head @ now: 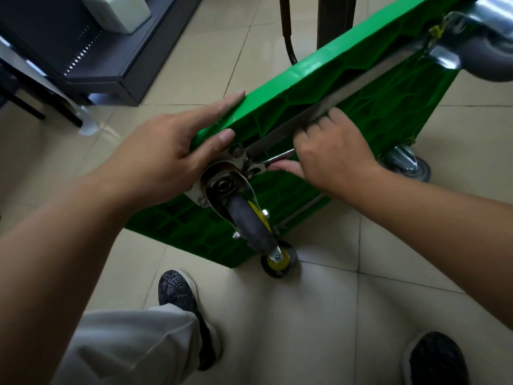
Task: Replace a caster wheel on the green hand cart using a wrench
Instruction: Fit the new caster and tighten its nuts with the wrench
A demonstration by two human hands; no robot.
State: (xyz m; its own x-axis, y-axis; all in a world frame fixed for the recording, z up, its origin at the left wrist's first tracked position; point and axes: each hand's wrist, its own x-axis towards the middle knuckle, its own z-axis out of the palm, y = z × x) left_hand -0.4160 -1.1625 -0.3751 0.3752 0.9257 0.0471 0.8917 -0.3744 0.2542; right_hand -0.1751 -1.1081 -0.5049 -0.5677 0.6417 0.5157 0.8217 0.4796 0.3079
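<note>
Caster wheel not yet off the tipped green cart
My left hand, fingers straight, steadies the cart's edge; my right hand curls tight around the wrench at a mounting bolt

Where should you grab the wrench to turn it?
Grab the wrench by its thin handle, at the end far from the wheel, coming from the right. Its head sits at the wheel's metal plate, so only the handle sticks out free, pointing right along the cart. The right hand grips it there; a far hold probably turns easier.
</note>
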